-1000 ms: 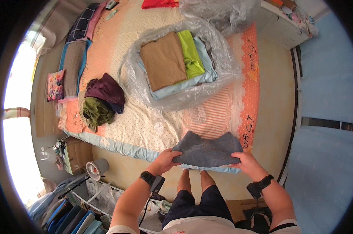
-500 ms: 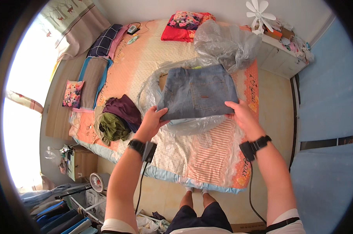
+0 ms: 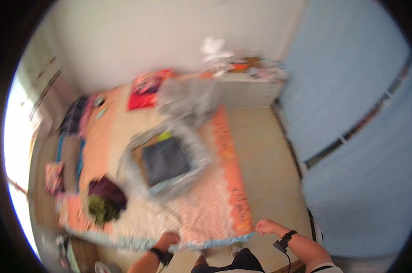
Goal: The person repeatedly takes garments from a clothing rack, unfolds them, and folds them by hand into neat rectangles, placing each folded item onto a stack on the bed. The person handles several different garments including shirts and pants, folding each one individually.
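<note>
While motion blur softens the whole view, the folded denim garment (image 3: pixel 166 159) lies flat near the centre of the frame, on a stack inside the open clear plastic bag (image 3: pixel 200 159) on the bed (image 3: pixel 206 220). A lime-green cloth (image 3: pixel 164 136) shows just beyond its upper edge, and a tan cloth (image 3: pixel 138 160) along its left side. Both hands are well apart from it: the left hand (image 3: pixel 170 237) at bottom centre, near the bed's lower edge, the right hand (image 3: pixel 266 226) by the bed's lower right corner — whether their fingers are spread or pressed together, I cannot tell. Crumpled purple (image 3: pixel 109 190) and olive-green garments (image 3: pixel 101 209) sit at lower left.
</note>
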`<control>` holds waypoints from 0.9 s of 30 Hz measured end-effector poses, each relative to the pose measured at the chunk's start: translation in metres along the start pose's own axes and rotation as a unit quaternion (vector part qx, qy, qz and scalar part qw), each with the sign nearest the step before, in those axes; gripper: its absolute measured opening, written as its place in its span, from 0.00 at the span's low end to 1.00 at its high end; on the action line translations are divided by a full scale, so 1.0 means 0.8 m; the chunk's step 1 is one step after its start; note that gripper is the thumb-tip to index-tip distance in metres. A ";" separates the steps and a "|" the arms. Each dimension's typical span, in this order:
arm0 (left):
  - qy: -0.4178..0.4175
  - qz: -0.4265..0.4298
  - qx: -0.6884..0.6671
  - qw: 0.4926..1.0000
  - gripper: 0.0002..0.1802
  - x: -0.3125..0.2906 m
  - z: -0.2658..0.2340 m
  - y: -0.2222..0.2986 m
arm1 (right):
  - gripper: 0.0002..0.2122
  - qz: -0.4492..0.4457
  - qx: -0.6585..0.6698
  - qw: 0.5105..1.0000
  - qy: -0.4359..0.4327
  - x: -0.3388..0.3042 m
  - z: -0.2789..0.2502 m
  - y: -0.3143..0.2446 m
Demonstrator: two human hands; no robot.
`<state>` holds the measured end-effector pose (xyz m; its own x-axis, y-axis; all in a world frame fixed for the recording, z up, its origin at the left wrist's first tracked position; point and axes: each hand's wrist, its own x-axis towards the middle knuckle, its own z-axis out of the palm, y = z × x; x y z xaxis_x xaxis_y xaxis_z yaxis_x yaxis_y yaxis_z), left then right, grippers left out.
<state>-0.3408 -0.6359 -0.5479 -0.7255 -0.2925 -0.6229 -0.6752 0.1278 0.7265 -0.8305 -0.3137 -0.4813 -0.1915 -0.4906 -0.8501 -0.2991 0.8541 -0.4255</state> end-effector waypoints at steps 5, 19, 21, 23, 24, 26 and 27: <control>-0.021 -0.173 -0.392 0.903 0.18 0.057 0.095 0.100 | 0.16 0.020 -0.015 0.998 0.052 -0.065 -0.083 0.180; -0.090 0.023 -0.129 0.987 0.22 0.384 0.300 0.651 | 0.38 -0.045 0.170 0.887 0.428 -0.237 -0.510 0.446; -0.090 0.037 -0.045 0.994 0.23 0.408 0.305 0.709 | 0.42 -0.089 0.186 0.837 0.507 -0.256 -0.597 0.433; -0.084 0.040 -0.003 0.996 0.25 0.436 0.301 0.749 | 0.48 -0.111 0.124 0.781 0.602 -0.269 -0.698 0.411; -0.086 0.034 -0.046 0.995 0.26 0.454 0.291 0.752 | 0.49 -0.146 0.125 0.750 0.633 -0.274 -0.737 0.387; -0.091 0.018 -0.132 0.987 0.27 0.494 0.278 0.765 | 0.51 -0.187 0.114 0.681 0.699 -0.285 -0.846 0.355; -0.077 0.014 -0.140 0.987 0.26 0.515 0.272 0.766 | 0.52 -0.198 0.136 0.657 0.714 -0.292 -0.897 0.335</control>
<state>-1.0829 -0.4720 -0.4227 -0.7691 -0.1430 -0.6229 -0.6073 -0.1400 0.7820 -1.5364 -0.0943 -0.1745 -0.8892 -0.1792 0.4209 -0.4494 0.5139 -0.7307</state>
